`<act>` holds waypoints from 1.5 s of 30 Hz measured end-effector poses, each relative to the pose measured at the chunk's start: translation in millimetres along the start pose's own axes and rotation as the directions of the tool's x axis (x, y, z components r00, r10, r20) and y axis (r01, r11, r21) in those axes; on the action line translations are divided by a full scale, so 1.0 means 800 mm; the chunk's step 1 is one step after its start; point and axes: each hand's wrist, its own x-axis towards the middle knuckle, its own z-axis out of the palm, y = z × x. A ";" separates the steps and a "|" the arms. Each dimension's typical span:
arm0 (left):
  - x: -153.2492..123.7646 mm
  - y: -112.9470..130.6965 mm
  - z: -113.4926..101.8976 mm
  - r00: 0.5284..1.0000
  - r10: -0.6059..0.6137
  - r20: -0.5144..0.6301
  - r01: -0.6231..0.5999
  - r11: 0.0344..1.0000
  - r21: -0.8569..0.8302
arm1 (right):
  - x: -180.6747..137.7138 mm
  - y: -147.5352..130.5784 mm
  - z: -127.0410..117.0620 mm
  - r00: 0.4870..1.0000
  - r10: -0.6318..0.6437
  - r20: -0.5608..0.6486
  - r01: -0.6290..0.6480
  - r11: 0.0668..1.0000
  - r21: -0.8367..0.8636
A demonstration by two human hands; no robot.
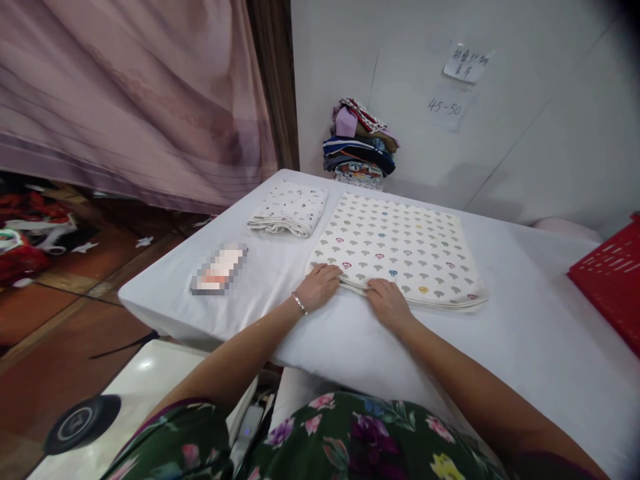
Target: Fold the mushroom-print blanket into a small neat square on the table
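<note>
A white cloth with a print of grey and coloured mushrooms (400, 243) lies folded in layers, flat on the white-covered table (530, 313). My left hand (320, 287) grips its near edge close to the left corner, fingers on top. A short way to the right, my right hand (390, 301) pinches the same edge near its middle. Both thumbs are mostly hidden. Behind my left hand, a second folded cloth, white with small dark prints (293, 207), rests apart from the first.
A phone-like object, pixelated (220, 270), lies at the table's left side. Folded fabrics (360, 150) are stacked against the wall beyond the far edge. A red plastic basket (613, 273) stands at the right. Below left is a white surface with a black round object (83, 423).
</note>
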 end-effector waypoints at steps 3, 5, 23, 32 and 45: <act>-0.001 -0.001 0.001 1.000 0.014 0.004 -0.014 1.000 0.011 | 0.002 0.001 -0.001 1.000 0.003 0.022 -0.003 1.000 -0.011; -0.001 -0.001 0.002 1.000 0.017 0.004 -0.017 1.000 0.015 | 0.005 0.003 -0.003 1.000 0.008 0.030 -0.007 1.000 -0.014; 0.002 0.001 -0.005 1.000 -0.009 0.007 0.009 1.000 -0.026 | 0.008 0.005 0.001 1.000 -0.002 0.005 0.002 0.999 -0.053; 0.003 0.000 -0.004 0.999 -0.018 0.031 0.018 1.000 -0.003 | 0.025 -0.011 0.005 0.998 0.048 0.045 -0.045 0.996 -0.071; 0.000 -0.004 -0.001 1.000 0.001 0.002 -0.001 0.997 -0.071 | 0.027 -0.012 0.013 0.998 0.041 0.046 -0.039 0.999 -0.037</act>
